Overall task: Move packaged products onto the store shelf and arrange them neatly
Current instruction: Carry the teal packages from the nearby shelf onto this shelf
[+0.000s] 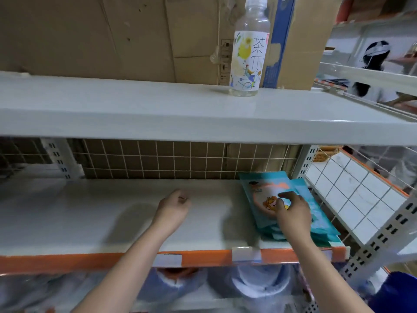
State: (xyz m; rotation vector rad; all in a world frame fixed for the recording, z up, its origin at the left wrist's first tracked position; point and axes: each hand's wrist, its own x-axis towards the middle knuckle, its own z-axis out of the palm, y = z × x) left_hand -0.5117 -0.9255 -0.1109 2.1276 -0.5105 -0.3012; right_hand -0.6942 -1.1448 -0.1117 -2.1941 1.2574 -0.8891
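Straightening the stack of blue packets (266, 195) at the shelf's (112, 213) right end, I judge I'm mid-arranging; squaring their edges comes next. My right hand (293, 211) rests on top, fingers curled onto the top packet. My left hand (174, 206) hovers nearby, loosely curled, holding nothing.

Right hand (293, 211) with curled fingers on top of teal packets (266, 195) stacked at right end of lower shelf (90, 218), left hand (173, 206) loosely curled over bare shelf, bottle (248, 53) upright on upper shelf (135, 105) before cardboard (112, 35)
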